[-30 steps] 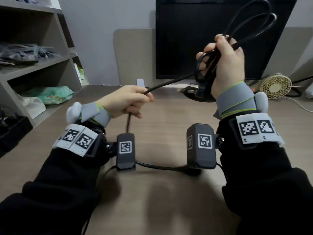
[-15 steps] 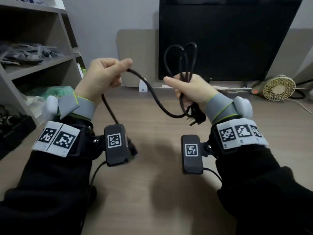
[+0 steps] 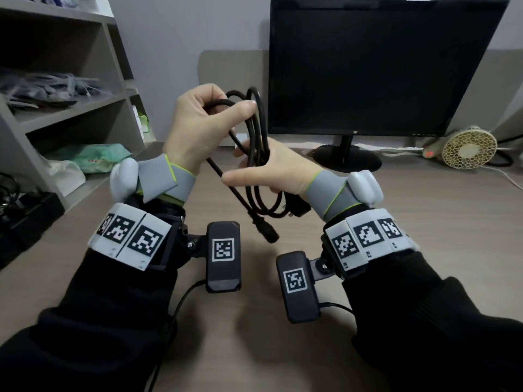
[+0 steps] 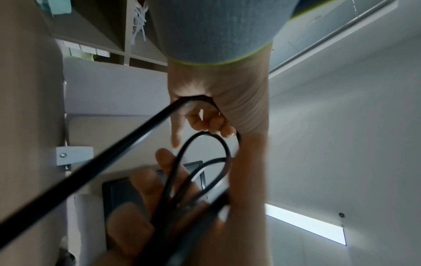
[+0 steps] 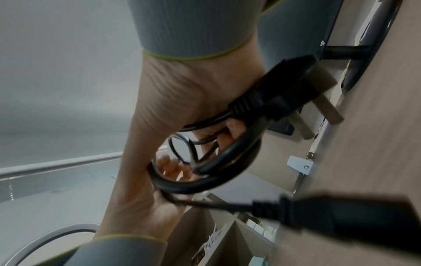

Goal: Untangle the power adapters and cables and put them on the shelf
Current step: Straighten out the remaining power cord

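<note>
A black power cable (image 3: 256, 131) is gathered into long loops above the desk, in front of the monitor. My left hand (image 3: 226, 108) grips the top of the loops between thumb and curled fingers. Just below, my right hand (image 3: 249, 165) holds the middle of the bundle in its palm, thumb stretched out to the left. The wall plug (image 3: 297, 212) hangs under my right wrist, and its prongs show on the plug (image 5: 284, 90) in the right wrist view. The cable's device connector (image 3: 267, 234) dangles free below the hands. The grey shelf (image 3: 70, 108) stands at the left.
A dark monitor (image 3: 382, 66) on its stand fills the back of the desk. A small fan (image 3: 467, 148) with its leads lies at the back right. The shelf holds bagged items and a green packet (image 3: 93, 157). Bare desk (image 3: 254, 349) lies below the hands.
My left hand has swung right and up, bringing its stretch of cable onto the right hand's loops. The sagging span between the hands is gone, and the connector end now dangles.
</note>
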Motion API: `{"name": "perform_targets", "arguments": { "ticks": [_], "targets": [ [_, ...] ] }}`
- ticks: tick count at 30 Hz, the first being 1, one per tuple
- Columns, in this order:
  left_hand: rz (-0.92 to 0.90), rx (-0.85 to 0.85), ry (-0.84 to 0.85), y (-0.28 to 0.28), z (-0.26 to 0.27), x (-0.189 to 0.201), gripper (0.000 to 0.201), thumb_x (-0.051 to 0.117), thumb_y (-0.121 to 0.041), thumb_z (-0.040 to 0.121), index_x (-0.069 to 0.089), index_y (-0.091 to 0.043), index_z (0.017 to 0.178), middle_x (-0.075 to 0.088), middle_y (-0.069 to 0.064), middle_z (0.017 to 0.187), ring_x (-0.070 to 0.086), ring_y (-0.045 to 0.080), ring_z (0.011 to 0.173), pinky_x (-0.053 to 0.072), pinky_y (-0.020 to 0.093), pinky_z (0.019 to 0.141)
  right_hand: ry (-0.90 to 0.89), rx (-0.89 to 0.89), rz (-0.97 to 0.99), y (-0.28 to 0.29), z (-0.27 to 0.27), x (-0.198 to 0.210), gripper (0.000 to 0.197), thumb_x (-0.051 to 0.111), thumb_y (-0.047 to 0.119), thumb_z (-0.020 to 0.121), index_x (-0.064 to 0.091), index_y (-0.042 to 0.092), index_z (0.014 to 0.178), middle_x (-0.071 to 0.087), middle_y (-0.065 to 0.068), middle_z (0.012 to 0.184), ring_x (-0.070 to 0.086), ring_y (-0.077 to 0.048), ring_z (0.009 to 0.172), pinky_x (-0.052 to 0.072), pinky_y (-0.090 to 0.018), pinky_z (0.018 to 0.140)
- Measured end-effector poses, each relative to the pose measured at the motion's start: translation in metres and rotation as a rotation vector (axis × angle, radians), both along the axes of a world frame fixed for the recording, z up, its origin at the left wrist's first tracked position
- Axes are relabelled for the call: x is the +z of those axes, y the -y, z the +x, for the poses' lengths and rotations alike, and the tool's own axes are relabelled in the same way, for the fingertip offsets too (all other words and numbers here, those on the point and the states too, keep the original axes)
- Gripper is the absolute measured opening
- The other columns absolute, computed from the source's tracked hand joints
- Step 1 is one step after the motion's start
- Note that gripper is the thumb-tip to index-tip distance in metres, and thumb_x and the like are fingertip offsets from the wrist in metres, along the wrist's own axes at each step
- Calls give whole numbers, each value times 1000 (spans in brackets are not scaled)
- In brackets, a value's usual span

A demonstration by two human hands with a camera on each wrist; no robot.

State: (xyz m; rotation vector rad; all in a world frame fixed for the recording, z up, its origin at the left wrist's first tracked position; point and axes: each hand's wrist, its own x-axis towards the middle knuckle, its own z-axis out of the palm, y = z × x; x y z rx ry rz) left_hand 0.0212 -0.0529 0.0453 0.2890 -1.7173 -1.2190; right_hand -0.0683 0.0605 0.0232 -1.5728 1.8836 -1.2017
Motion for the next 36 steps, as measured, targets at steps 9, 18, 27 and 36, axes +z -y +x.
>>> {"name": "perform_targets", "arguments": {
  "ticks": [9,18,27,36],
  "targets": [
    [-67,-90,-154,-20,13,7,25,66,-15,76,42,-15,70,55,5,113,64,23,102,54,27,76,-59,91,-94,12,14,-7,11,66,19,86,59,10,86,58,5,68,55,-5,59,44,-20,63],
    [-299,52,44,-37,111,58,25,79,-8,66,66,-15,86,70,-1,77,66,12,73,54,25,68,-114,290,-257,20,96,29,13,55,7,93,62,0,86,55,10,63,51,-4,59,43,-19,60],
    [-589,394,128,-58,258,91,17,61,-7,59,50,-18,64,49,1,62,48,19,61,39,28,55,-119,621,-342,38,244,59,24,53,3,91,53,19,73,53,16,55,50,6,53,37,-9,60],
    [-504,716,118,-60,424,88,20,58,-9,47,45,-22,56,44,-13,48,41,13,49,33,25,48,-173,882,-300,66,414,59,7,53,10,92,55,11,85,57,-3,73,53,-15,69,47,-35,75]
  ]
}}
